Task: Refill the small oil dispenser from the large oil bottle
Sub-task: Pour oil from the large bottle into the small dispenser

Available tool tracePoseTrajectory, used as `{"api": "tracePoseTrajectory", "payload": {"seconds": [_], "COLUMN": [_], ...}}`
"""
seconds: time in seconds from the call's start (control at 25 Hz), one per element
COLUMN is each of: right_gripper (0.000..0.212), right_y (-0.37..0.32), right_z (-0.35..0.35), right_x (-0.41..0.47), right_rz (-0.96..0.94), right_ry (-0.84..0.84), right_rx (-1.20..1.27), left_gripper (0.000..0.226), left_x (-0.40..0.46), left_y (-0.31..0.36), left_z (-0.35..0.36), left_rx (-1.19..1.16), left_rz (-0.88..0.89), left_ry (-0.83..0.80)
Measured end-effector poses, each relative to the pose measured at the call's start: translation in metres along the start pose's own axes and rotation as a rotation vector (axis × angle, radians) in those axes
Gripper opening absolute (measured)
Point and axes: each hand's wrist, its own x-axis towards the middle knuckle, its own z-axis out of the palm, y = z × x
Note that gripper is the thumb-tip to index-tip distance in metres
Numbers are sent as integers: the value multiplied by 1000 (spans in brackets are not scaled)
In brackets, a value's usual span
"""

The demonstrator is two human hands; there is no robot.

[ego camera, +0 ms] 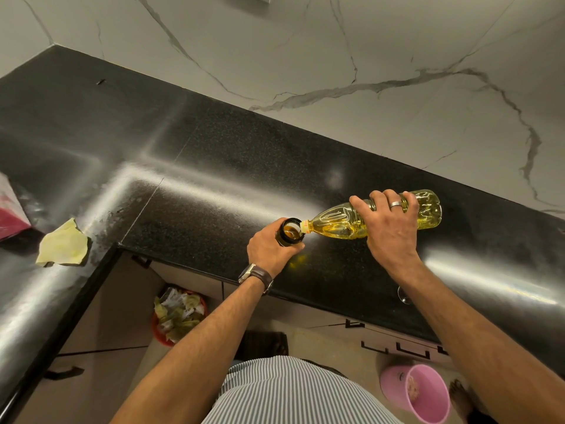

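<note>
The large clear oil bottle (339, 223), full of yellow oil, lies tipped almost flat above the black counter (214, 166), its uncapped neck at the mouth of the small dark oil dispenser (289, 231). My right hand (389, 223) grips the bottle round its middle from above. My left hand (272, 247) wraps round the dispenser, which stands upright near the counter's front edge. Amber oil shows inside the dispenser's open mouth. The dispenser's lower body is hidden by my fingers.
A yellow cloth (64, 244) lies on the counter at the left, beside a pink and white packet (9, 215). Below the counter stand a red bin (179, 313) full of scraps and a pink bucket (419, 391). A marble wall rises behind.
</note>
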Motion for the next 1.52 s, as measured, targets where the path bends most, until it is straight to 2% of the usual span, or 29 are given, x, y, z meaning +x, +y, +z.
{"api": "tracePoseTrajectory", "payload": {"seconds": [0.56,1.52], "right_gripper": [71,78], "right_y": [0,0], "right_z": [-6,-16], "right_x": [3,13], "right_rz": [-35,-94], "right_ry": [5,-19], "right_rx": [-26,-112], "left_gripper": [56,59], "left_x": [0,0], "left_y": [1,0], "left_z": [-1,0], "left_rx": [7,4], "left_rz": [-5,3], "left_ry": [3,6]}}
